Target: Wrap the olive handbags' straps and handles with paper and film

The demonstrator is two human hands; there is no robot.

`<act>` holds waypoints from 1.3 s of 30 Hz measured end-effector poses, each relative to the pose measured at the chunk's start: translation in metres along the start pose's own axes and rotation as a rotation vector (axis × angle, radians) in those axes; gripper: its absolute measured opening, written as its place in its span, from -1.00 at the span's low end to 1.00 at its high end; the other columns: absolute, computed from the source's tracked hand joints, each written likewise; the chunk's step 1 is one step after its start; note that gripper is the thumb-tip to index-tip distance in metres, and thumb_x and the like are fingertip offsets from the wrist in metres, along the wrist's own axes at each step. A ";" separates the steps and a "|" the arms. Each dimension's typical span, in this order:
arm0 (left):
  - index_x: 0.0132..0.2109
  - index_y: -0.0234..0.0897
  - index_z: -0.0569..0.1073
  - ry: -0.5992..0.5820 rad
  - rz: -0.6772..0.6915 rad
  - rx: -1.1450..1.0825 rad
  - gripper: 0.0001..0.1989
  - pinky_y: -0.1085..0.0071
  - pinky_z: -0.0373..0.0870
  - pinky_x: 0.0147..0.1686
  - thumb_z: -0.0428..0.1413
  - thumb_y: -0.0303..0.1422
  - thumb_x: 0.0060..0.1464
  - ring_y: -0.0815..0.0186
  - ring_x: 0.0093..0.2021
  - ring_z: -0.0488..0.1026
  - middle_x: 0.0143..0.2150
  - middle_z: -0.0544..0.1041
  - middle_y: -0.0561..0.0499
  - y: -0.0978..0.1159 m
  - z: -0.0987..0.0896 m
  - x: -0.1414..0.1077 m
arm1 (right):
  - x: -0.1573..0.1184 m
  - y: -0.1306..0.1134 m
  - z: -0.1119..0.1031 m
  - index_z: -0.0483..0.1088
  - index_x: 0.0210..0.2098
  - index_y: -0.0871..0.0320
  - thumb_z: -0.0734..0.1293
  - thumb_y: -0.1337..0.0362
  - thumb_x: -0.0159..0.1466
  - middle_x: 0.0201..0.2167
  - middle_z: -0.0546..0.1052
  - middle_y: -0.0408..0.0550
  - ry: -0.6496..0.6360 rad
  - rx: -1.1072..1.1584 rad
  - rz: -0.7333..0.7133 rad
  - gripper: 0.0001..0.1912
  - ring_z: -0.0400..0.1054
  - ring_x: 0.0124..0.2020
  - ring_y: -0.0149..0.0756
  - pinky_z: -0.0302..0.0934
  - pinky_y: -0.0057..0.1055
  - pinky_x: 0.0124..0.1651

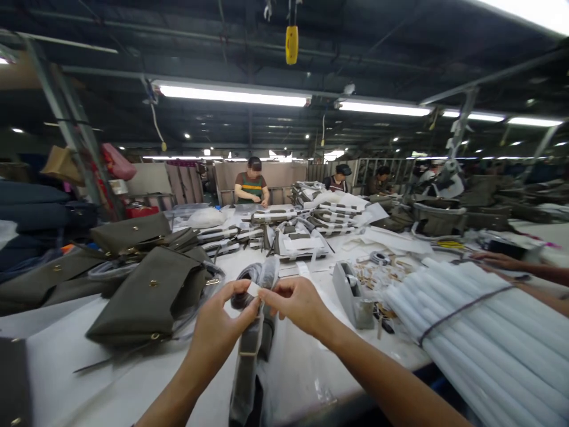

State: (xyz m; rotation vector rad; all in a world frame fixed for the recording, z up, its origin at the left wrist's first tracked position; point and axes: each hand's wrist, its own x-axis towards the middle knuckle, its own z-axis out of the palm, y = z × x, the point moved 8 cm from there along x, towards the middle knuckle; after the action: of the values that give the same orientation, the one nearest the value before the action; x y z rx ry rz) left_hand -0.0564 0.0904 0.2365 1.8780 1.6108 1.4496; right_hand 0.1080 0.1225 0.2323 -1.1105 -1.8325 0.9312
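Observation:
Between both hands, near the middle of the view, is a small white tag or sticker (253, 289). My left hand (226, 317) pinches it with thumb and forefinger from the left. From the right, my right hand (296, 302) closes thumb and fingertips on its lower right edge. Directly beneath lies a bundle of dark straps (249, 356), partly wrapped in clear plastic and running toward me; my hands hide some of it. Left of my left hand rests an olive-green bag (137, 296) with gold-coloured studs.
A grey tape dispenser (353, 296) stands right of my hands, beside scattered small hardware (377, 276). Tied white foam tubes (480, 332) fill the right front. Wrapped straps and bags (306, 231) pile up behind. Another person's hand (498, 260) reaches in at right; a person (252, 184) works across the table.

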 end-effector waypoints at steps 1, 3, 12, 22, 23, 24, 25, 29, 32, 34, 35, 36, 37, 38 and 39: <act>-0.14 -0.19 0.54 0.009 -0.005 0.023 -0.61 0.26 0.43 -0.07 0.20 -0.06 -0.07 0.10 -0.07 0.53 -0.13 0.62 -0.01 -0.002 0.000 0.000 | 0.001 0.003 0.001 0.52 -0.51 0.20 0.35 -0.03 0.22 -0.60 0.51 -0.10 -0.011 0.011 0.012 -0.59 0.35 -0.57 -0.40 0.13 -0.50 -0.52; -0.12 -0.16 0.55 0.031 -0.001 0.073 -0.58 0.22 0.43 -0.06 0.20 -0.02 -0.09 0.07 -0.07 0.54 -0.11 0.62 -0.01 -0.003 -0.001 0.000 | 0.004 0.010 0.004 0.53 -0.47 0.21 0.35 -0.03 0.23 -0.57 0.51 -0.09 -0.025 0.044 0.044 -0.59 0.38 -0.53 -0.38 0.17 -0.51 -0.51; -0.14 -0.09 0.57 0.084 0.106 0.200 -0.56 0.18 0.45 -0.05 0.18 0.03 -0.12 0.04 -0.09 0.55 -0.11 0.63 0.01 0.010 -0.005 0.001 | 0.010 0.027 0.015 0.50 -0.38 0.24 0.41 -0.21 0.10 -0.56 0.44 -0.12 -0.167 0.331 0.109 -0.43 0.33 -0.56 -0.41 0.32 -0.44 -0.43; -0.17 -0.15 0.59 -0.048 -0.020 0.045 -0.52 0.26 0.48 -0.06 0.23 0.05 -0.17 0.04 -0.07 0.55 -0.15 0.64 -0.02 -0.003 0.003 0.006 | -0.005 0.004 -0.004 0.54 -0.33 0.14 0.28 0.32 0.27 -0.44 0.53 -0.16 -0.162 0.205 -0.152 -0.83 0.40 -0.48 -0.42 0.28 -0.49 -0.36; -0.17 -0.15 0.59 -0.063 -0.023 0.023 -0.53 0.27 0.48 -0.07 0.24 0.05 -0.16 0.05 -0.08 0.56 -0.16 0.64 -0.01 -0.002 0.005 0.005 | -0.006 0.002 -0.005 0.54 -0.31 0.12 0.26 0.37 0.26 -0.43 0.54 -0.18 -0.144 0.195 -0.171 -0.81 0.41 -0.46 -0.41 0.29 -0.49 -0.33; -0.17 -0.15 0.58 -0.078 -0.026 -0.010 -0.54 0.28 0.48 -0.07 0.24 0.04 -0.15 0.06 -0.09 0.56 -0.16 0.64 0.00 -0.001 0.006 0.005 | -0.006 0.001 -0.004 0.54 -0.29 0.10 0.26 0.40 0.25 -0.42 0.54 -0.19 -0.138 0.203 -0.188 -0.80 0.42 -0.44 -0.41 0.29 -0.49 -0.30; -0.16 -0.16 0.58 -0.090 -0.033 -0.049 -0.55 0.29 0.48 -0.07 0.24 0.03 -0.12 0.08 -0.10 0.56 -0.16 0.63 0.00 0.000 0.008 0.004 | -0.006 0.001 -0.002 0.54 -0.28 0.09 0.26 0.40 0.24 -0.41 0.53 -0.19 -0.136 0.229 -0.200 -0.79 0.43 -0.42 -0.40 0.30 -0.49 -0.27; -0.11 -0.21 0.56 -0.139 -0.081 -0.231 -0.55 0.31 0.47 -0.08 0.23 0.00 -0.05 0.10 -0.09 0.55 -0.13 0.62 -0.03 -0.002 0.016 -0.001 | 0.000 0.012 0.009 0.51 -0.24 0.10 0.34 0.26 0.23 -0.39 0.52 -0.18 -0.120 0.437 -0.172 -0.86 0.42 -0.40 -0.37 0.35 -0.43 -0.23; -0.08 -0.22 0.53 -0.152 -0.093 -0.237 -0.54 0.30 0.45 -0.06 0.23 -0.01 -0.03 0.11 -0.07 0.54 -0.11 0.61 -0.04 -0.005 0.019 -0.002 | 0.003 0.018 0.017 0.50 -0.29 0.15 0.41 0.12 0.17 -0.44 0.49 -0.16 -0.089 0.554 -0.110 -0.77 0.40 -0.46 -0.36 0.38 -0.39 -0.29; -0.09 -0.22 0.51 -0.145 -0.065 -0.200 -0.57 0.29 0.43 -0.03 0.23 -0.03 -0.02 0.12 -0.06 0.53 -0.12 0.60 -0.03 -0.002 0.017 -0.001 | 0.003 0.018 0.018 0.49 -0.30 0.16 0.38 0.16 0.18 -0.49 0.48 -0.17 -0.055 0.532 -0.072 -0.80 0.38 -0.52 -0.37 0.37 -0.42 -0.38; -0.10 -0.22 0.51 -0.147 -0.047 -0.193 -0.59 0.29 0.42 -0.02 0.23 -0.04 -0.01 0.12 -0.06 0.52 -0.12 0.60 -0.03 0.000 0.016 -0.001 | 0.003 0.017 0.017 0.50 -0.28 0.15 0.34 0.21 0.20 -0.50 0.48 -0.18 -0.030 0.481 -0.067 -0.84 0.37 -0.54 -0.38 0.35 -0.44 -0.42; -0.11 -0.22 0.51 -0.157 -0.029 -0.197 -0.61 0.29 0.42 -0.03 0.22 -0.06 0.01 0.13 -0.07 0.52 -0.13 0.59 -0.03 0.004 0.016 -0.001 | 0.004 0.015 0.014 0.50 -0.27 0.14 0.31 0.28 0.20 -0.49 0.49 -0.18 -0.001 0.407 -0.074 -0.85 0.37 -0.53 -0.38 0.32 -0.47 -0.44; -0.12 -0.23 0.51 -0.169 -0.013 -0.205 -0.64 0.31 0.42 -0.04 0.21 -0.08 0.03 0.15 -0.08 0.52 -0.13 0.59 -0.03 0.008 0.016 -0.001 | 0.004 0.012 0.011 0.51 -0.28 0.13 0.29 0.35 0.19 -0.47 0.50 -0.17 0.034 0.316 -0.091 -0.84 0.38 -0.51 -0.37 0.30 -0.48 -0.44; -0.13 -0.23 0.51 -0.183 -0.002 -0.212 -0.67 0.32 0.42 -0.05 0.20 -0.11 0.05 0.16 -0.09 0.52 -0.14 0.58 -0.03 0.011 0.017 -0.002 | 0.004 0.009 0.006 0.51 -0.30 0.13 0.28 0.40 0.16 -0.46 0.52 -0.17 0.073 0.219 -0.111 -0.82 0.39 -0.48 -0.37 0.28 -0.49 -0.41; -0.13 -0.23 0.50 -0.193 0.002 -0.222 -0.69 0.33 0.42 -0.05 0.19 -0.13 0.06 0.18 -0.09 0.52 -0.14 0.58 -0.03 0.014 0.017 -0.003 | 0.004 0.007 0.002 0.52 -0.33 0.13 0.29 0.44 0.13 -0.45 0.53 -0.16 0.106 0.134 -0.129 -0.81 0.40 -0.44 -0.35 0.27 -0.49 -0.38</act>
State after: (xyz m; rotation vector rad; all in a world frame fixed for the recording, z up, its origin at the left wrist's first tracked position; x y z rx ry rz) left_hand -0.0343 0.0897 0.2371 1.8291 1.3040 1.3398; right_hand 0.1071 0.1286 0.2262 -0.9307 -1.7081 0.8888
